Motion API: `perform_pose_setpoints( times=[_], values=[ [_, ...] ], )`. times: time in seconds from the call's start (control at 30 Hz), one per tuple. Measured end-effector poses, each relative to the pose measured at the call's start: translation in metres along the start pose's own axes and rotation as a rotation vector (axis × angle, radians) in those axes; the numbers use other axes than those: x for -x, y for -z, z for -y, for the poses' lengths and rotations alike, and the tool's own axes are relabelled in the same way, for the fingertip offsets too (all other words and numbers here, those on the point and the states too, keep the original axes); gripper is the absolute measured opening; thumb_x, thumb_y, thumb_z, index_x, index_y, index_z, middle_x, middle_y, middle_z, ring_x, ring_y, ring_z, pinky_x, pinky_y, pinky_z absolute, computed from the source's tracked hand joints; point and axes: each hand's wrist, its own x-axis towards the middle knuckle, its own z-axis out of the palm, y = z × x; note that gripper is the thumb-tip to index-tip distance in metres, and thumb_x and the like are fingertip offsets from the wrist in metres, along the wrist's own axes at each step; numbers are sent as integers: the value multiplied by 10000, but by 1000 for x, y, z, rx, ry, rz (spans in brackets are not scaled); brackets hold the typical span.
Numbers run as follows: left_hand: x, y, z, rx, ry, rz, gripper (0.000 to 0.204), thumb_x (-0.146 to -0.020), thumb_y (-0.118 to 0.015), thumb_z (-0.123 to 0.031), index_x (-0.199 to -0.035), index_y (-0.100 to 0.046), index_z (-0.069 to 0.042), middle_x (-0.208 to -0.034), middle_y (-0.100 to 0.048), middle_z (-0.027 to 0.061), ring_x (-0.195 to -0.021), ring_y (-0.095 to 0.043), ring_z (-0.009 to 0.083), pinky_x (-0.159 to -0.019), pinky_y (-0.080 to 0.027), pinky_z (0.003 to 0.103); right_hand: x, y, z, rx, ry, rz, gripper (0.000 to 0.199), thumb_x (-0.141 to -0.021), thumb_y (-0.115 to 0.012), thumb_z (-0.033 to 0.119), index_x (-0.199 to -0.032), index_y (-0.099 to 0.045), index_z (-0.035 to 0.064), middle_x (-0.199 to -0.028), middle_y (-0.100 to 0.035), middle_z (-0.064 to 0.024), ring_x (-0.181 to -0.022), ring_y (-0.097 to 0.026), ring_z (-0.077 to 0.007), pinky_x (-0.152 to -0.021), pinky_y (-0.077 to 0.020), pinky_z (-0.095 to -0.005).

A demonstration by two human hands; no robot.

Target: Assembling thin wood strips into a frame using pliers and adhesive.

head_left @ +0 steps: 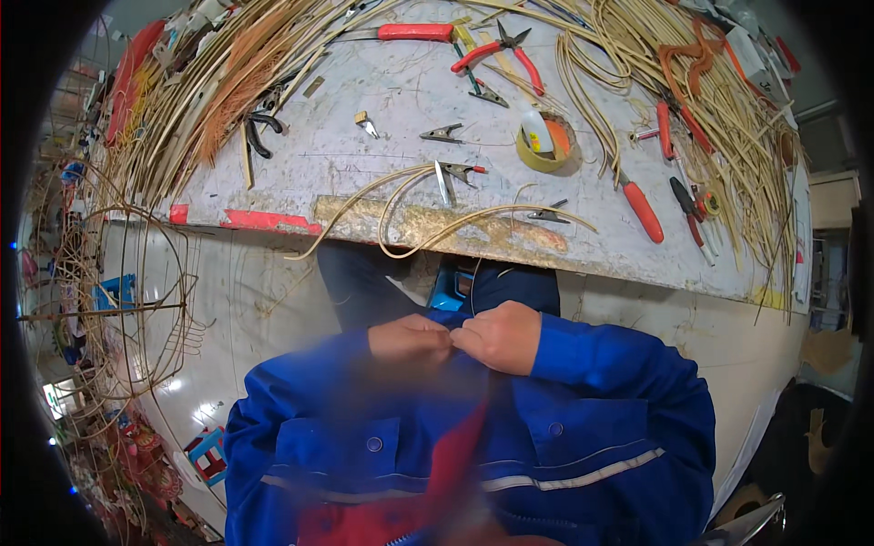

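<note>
Left hand [410, 339] and right hand [499, 335], both clenched, meet near the chest over the blue jacket [583, 428]; whatever they pinch cannot be told. Advice: keep grip steady, close to body. Workbench [364, 100] lies far.

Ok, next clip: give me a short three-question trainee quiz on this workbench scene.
1. True or false: both hands rest on the workbench.
2. What colour are the handles of the pliers near the bench's far edge? A) red B) green C) black
3. What roll lies on the bench right of centre?

Key:
1. False: the left hand and right hand meet, fingers closed, in front of the blue jacket.
2. A.
3. A yellowish tape roll.
</note>
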Motion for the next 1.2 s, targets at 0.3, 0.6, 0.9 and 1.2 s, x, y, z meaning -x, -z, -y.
perform_pose_setpoints(
  times=[0.3,0.6,0.9,1.2],
  values=[
    [-3,-4,-9,-293,51,-17,367,-1090,-444,-301,-885,-596,-38,-616,-572,50,-405,-516,110,-385,-405,238,2,-9,11,63,-43,-98,159,-802,-677,132,-898,-591,40,-735,-568,-48,-650,-634,-205,-544,-519,-334],
    [-4,-12,8,261,-32,-151,360,-1091,-466,-291,-866,-578,-33,-641,-575,94,-400,-515,133,-363,-405,248,-6,-10,4,113,-48,-159,154,-844,-644,135,-935,-608,16,-757,-617,-75,-684,-670,-230,-583,-542,-341],
    [3,-17,-8,382,-175,-219,383,-1068,-490,-290,-788,-550,-35,-613,-551,98,-387,-522,175,-334,-389,281,-9,-4,-6,-114,-119,-318,250,-804,-734,49,-1048,-690,15,-732,-606,-95,-619,-631,-268,-545,-505,-391],
    [2,-11,-6,468,-171,-92,363,-1081,-449,-228,-783,-520,-33,-607,-522,108,-420,-494,176,-363,-419,287,-14,-4,-7,-169,-170,-340,255,-820,-739,39,-1061,-656,39,-768,-626,-92,-688,-672,-282,-571,-531,-378]
  ],
)
